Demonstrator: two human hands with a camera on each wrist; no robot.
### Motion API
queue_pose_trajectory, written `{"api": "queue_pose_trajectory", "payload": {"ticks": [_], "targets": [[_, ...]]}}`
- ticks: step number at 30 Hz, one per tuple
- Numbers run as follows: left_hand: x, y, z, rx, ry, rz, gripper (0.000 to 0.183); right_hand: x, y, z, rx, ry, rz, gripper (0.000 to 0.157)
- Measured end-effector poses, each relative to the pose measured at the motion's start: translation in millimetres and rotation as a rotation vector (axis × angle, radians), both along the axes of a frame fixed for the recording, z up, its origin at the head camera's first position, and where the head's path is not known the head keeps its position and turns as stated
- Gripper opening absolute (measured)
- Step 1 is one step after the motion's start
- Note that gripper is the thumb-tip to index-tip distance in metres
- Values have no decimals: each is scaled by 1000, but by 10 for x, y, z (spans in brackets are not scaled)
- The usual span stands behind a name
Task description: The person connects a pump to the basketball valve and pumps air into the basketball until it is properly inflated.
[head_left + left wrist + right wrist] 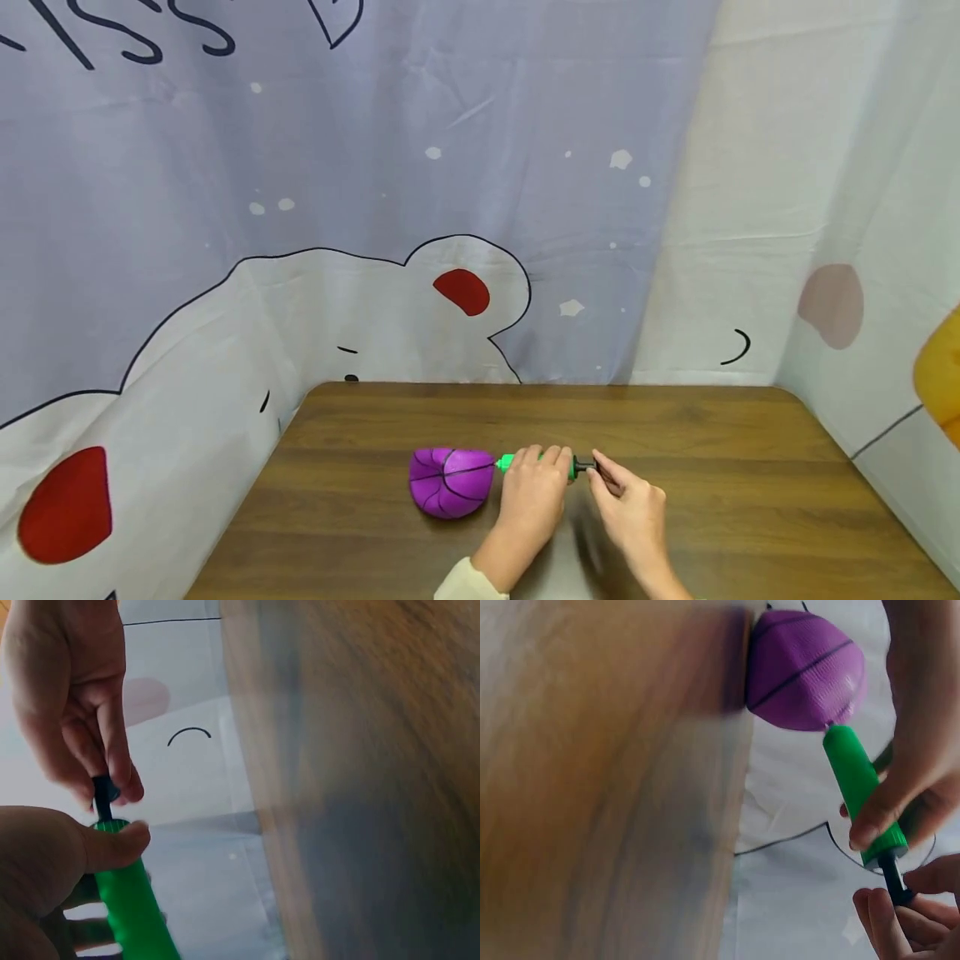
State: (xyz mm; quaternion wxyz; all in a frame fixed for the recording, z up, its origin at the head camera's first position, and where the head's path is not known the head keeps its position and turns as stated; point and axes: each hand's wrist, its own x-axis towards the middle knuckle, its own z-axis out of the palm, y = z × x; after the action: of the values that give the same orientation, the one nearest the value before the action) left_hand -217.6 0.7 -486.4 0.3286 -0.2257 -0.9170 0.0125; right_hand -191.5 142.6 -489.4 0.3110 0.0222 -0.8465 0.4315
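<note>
A purple ball (452, 483) with black lines sits on the table, partly deflated, its surface dented and creased. A green hand pump (853, 772) joins it by its tip at the ball's right side. Around the pump's green barrel my left hand (535, 492) curls its fingers, thumb along the barrel in the left wrist view. At the pump's other end, my right hand (632, 510) pinches the black handle (105, 791) between thumb and fingers. Only a short stretch of black rod shows between barrel and handle.
The brown wooden table (360, 417) has rounded back corners. Behind it and along both sides hangs a printed cloth (585, 208), pale blue and white, with cartoon shapes. A cream sleeve (468, 581) covers my left wrist.
</note>
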Motion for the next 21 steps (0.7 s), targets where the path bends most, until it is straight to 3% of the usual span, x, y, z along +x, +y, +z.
{"api": "queue_pose_trajectory", "payload": {"ticks": [8,13,21], "targets": [[-3,-66,-22,41,-26,-35,38,65,227,62,-40,-82,-21,28],[4,-73,-20,62,-40,-27,39,110,436,166,-54,-79,-93,28],[-16,-87,-3,66,1,-24,41,162,623,259,-90,-73,-169,27]]}}
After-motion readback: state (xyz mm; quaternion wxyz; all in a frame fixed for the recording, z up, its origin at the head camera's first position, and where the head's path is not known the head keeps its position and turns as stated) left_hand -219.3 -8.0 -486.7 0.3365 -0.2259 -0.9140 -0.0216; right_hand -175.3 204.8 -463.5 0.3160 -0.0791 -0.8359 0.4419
